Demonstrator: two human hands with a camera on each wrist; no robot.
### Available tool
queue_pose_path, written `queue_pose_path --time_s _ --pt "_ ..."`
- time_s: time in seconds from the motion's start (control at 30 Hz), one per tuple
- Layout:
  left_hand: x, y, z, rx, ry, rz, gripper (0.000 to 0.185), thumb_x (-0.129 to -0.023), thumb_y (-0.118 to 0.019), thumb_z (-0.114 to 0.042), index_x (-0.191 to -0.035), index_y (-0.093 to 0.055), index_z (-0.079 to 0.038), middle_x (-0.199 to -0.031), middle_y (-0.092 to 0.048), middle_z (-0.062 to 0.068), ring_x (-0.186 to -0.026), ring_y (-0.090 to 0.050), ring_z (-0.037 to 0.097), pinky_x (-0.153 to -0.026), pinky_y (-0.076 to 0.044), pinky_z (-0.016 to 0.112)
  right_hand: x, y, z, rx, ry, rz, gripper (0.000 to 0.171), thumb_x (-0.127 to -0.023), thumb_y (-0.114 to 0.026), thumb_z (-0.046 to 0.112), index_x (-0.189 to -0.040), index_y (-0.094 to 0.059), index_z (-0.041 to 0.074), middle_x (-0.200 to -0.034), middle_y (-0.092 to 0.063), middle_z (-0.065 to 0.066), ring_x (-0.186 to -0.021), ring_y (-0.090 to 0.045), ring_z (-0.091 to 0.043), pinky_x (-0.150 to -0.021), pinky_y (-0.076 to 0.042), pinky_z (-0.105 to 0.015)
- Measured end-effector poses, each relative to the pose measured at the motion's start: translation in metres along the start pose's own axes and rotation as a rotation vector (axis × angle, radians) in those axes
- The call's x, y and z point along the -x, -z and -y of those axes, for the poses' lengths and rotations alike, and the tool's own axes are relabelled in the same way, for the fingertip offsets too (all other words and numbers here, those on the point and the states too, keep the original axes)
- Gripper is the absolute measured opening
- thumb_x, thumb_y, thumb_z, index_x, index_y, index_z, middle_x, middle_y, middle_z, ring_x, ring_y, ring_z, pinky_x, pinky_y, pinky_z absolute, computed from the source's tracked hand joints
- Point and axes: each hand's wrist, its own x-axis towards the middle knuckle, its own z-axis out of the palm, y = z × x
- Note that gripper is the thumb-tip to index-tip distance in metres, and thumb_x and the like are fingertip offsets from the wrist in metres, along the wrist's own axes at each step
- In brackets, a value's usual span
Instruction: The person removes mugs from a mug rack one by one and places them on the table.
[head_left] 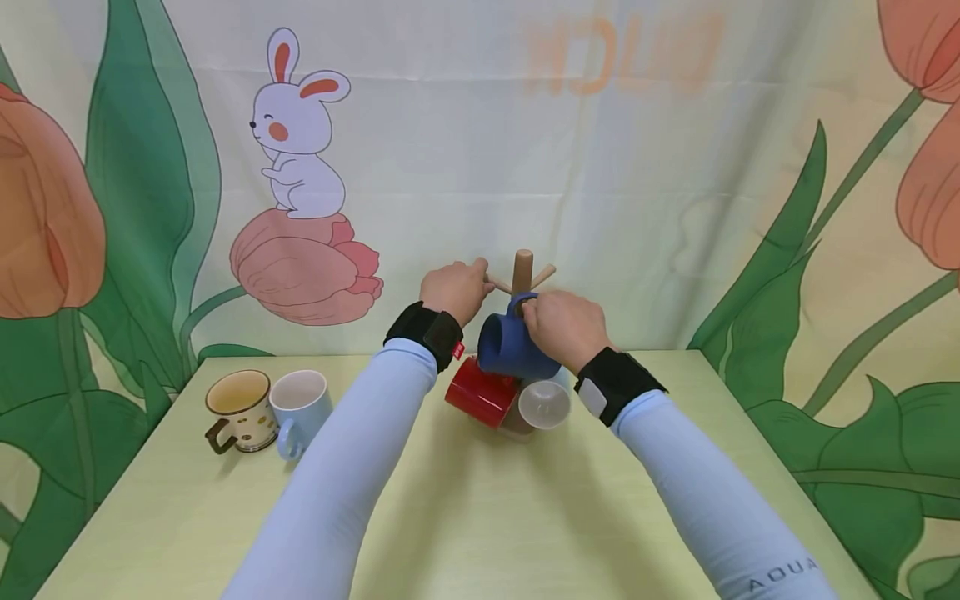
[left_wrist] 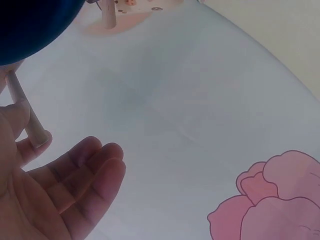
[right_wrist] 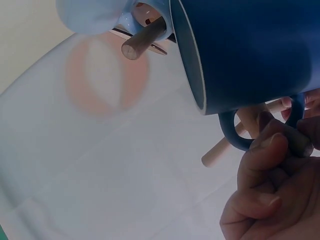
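A wooden mug tree (head_left: 522, 271) stands at the back middle of the table. My left hand (head_left: 456, 290) pinches one of its upper pegs (left_wrist: 31, 117) between thumb and index finger, the other fingers held away. At the handle of a dark blue mug (head_left: 516, 352), my right hand (head_left: 566, 327) grips with curled fingers. A peg passes through this handle, as the right wrist view shows. Below the blue mug, a red mug (head_left: 480, 393) and a pale mug (head_left: 545, 405) hang tilted on the tree. The tree's base is mostly hidden behind them.
On the left of the table, a cream patterned mug (head_left: 255, 429) with a brown handle stands upright beside a light blue mug (head_left: 303, 408). A printed cloth (head_left: 450, 150) with a rabbit and tulips hangs behind the table (head_left: 465, 517).
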Motion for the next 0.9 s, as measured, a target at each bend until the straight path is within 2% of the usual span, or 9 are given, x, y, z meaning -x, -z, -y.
queue_pose_path --time_s 0.27,0.47,0.73,0.9 --pt "0.000 -0.003 0.002 -0.011 -0.019 -0.031 0.031 -0.103 -0.053 -0.034 -0.119 -0.060 -0.009 -0.095 -0.072 0.013 -0.084 -0.070 0.027 -0.072 -0.057 0.040 0.000 0.000 -0.003 -0.026 -0.020 0.013 0.043 -0.105 -0.041 0.034 -0.078 -0.062 0.008 -0.070 -0.056 -0.007 -0.065 -0.057 -0.023 -0.054 -0.048 -0.037" --pt "0.004 -0.001 0.002 -0.029 -0.027 -0.053 0.029 -0.102 -0.055 -0.034 -0.115 -0.060 -0.008 -0.088 -0.072 0.011 -0.080 -0.070 0.027 -0.068 -0.056 0.038 -0.001 -0.002 -0.008 -0.057 -0.035 0.023 0.040 -0.105 -0.041 0.034 -0.088 -0.066 0.008 -0.076 -0.061 -0.008 -0.071 -0.061 -0.025 -0.060 -0.052 -0.040" --pt "0.009 0.004 0.000 -0.105 -0.054 -0.023 0.029 -0.102 -0.053 -0.036 -0.113 -0.062 -0.011 -0.081 -0.070 0.008 -0.076 -0.069 0.023 -0.067 -0.056 0.035 -0.001 -0.002 -0.015 -0.082 -0.057 0.027 0.039 -0.105 -0.039 0.036 -0.091 -0.063 0.008 -0.079 -0.063 -0.010 -0.075 -0.062 -0.027 -0.061 -0.052 -0.042" --pt "0.011 0.005 -0.001 -0.156 -0.072 -0.011 0.029 -0.103 -0.052 -0.036 -0.112 -0.063 -0.011 -0.079 -0.068 0.007 -0.073 -0.067 0.022 -0.066 -0.055 0.033 -0.002 -0.001 -0.019 -0.094 -0.064 0.013 0.039 -0.105 -0.044 0.038 -0.097 -0.066 0.006 -0.082 -0.065 -0.011 -0.075 -0.063 -0.028 -0.060 -0.051 -0.041"
